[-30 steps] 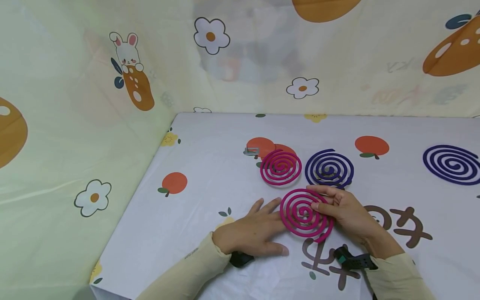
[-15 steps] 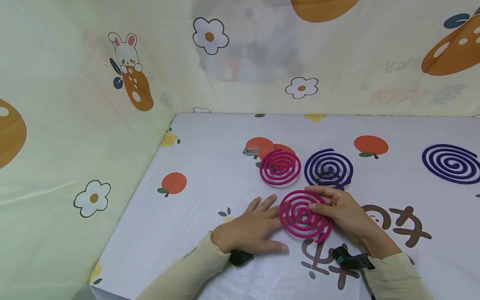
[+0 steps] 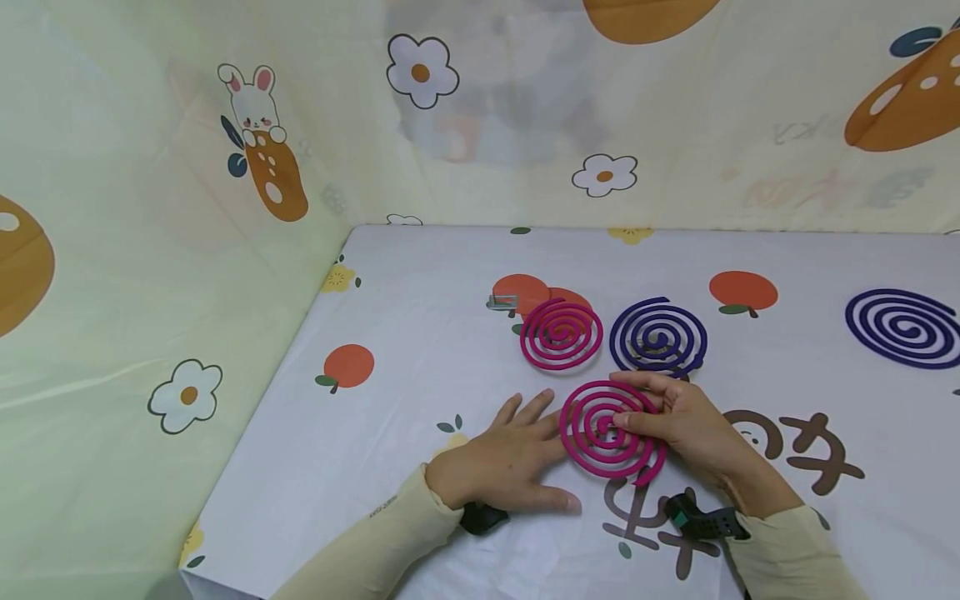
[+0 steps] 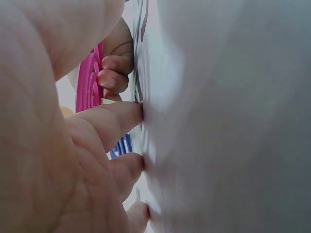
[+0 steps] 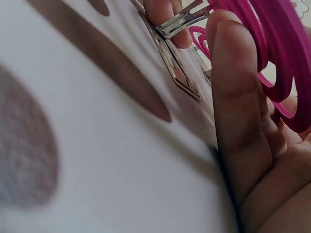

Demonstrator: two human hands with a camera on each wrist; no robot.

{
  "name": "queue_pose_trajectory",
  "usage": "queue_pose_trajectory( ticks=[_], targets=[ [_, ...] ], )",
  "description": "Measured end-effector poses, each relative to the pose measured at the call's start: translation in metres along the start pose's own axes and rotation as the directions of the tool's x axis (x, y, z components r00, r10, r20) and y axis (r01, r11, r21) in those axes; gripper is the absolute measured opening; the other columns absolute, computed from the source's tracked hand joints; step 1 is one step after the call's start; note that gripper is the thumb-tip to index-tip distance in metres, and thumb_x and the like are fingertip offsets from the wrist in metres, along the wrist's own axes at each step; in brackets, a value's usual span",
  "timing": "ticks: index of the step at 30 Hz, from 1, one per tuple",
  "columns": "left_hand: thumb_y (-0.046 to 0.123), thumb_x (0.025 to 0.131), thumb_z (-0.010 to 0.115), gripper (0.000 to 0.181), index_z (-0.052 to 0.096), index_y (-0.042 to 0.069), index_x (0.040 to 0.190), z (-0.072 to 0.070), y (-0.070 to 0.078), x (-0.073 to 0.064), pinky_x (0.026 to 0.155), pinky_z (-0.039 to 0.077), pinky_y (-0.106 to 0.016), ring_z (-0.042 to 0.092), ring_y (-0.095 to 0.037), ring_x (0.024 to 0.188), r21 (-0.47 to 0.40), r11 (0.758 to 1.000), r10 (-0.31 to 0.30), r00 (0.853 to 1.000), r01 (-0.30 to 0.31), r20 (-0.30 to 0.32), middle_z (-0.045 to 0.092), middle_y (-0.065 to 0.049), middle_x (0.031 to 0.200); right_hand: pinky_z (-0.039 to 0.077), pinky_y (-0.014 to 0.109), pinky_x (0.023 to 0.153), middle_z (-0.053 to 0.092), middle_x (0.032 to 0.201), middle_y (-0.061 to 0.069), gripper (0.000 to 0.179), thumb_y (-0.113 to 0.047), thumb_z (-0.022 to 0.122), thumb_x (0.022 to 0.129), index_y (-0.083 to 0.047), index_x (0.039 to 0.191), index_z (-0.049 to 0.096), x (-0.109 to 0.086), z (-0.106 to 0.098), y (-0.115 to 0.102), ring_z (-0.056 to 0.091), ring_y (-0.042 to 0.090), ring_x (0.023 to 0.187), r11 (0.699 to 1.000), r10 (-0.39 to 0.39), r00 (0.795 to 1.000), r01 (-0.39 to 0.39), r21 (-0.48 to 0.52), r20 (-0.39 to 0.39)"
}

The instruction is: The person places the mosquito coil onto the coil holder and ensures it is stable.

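Observation:
In the head view my right hand point(image 3: 701, 437) pinches a pink mosquito coil point(image 3: 604, 427), thumb on top near its middle and fingers at the far edge and beneath. The coil hangs tilted just above the table. A thin metal coil stand point(image 5: 182, 22) shows under it in the right wrist view, its flat frame on the table and its raised prong reaching the coil. My left hand point(image 3: 502, 462) lies spread on the table at the coil's left. Its fingertips point(image 4: 136, 114) touch the tabletop, and one is at the stand; the coil partly hides that finger from above.
Behind the hands lie another pink coil point(image 3: 559, 333) and a dark blue coil point(image 3: 660, 339). A second blue coil point(image 3: 910, 332) lies at the far right. A small metal stand point(image 3: 503, 302) sits left of the rear pink coil. A printed cloth wall point(image 3: 510, 192) closes the back.
My right thumb has slid left toward the middle of the pink coil. The left fingers have shifted slightly. The coils behind have stayed in place.

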State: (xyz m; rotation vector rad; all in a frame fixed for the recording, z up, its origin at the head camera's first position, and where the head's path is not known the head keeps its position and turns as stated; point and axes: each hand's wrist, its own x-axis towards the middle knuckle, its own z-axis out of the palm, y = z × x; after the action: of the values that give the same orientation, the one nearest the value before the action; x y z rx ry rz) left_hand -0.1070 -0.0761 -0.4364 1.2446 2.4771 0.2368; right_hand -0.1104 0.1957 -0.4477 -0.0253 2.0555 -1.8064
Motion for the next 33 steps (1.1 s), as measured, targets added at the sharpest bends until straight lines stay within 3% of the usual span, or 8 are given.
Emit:
queue_pose_trajectory(
  ticks=[13, 33],
  targets=[
    [0.072, 0.098, 0.051, 0.079, 0.035, 0.033, 0.164, 0.0044, 0.0006, 0.001, 0.125, 0.012, -0.064, 0.004, -0.034, 0.161, 0.021, 1.0, -0.001, 1.0, 0.002, -0.027, 0.022, 0.004, 0.173, 0.06, 0.028, 0.087, 0.061, 0.143, 0.023, 0.065, -0.014, 0.078, 0.095, 0.0, 0.152, 0.05, -0.0002, 0.0007, 0.001, 0.071, 0.009, 0.11, 0.999, -0.028, 1.0, 0.028, 0.023, -0.001],
    [0.073, 0.098, 0.05, 0.081, 0.03, 0.034, 0.165, 0.0047, 0.0018, 0.0013, 0.125, 0.009, -0.063, 0.001, -0.032, 0.162, 0.02, 1.0, -0.017, 1.0, 0.017, -0.009, 0.019, 0.003, 0.174, 0.06, 0.028, 0.087, 0.062, 0.14, 0.024, 0.063, -0.01, 0.077, 0.095, 0.003, 0.15, 0.049, -0.0012, 0.0027, 0.0002, 0.072, 0.01, 0.108, 0.998, -0.053, 0.999, 0.053, 0.036, 0.006]
  ],
)
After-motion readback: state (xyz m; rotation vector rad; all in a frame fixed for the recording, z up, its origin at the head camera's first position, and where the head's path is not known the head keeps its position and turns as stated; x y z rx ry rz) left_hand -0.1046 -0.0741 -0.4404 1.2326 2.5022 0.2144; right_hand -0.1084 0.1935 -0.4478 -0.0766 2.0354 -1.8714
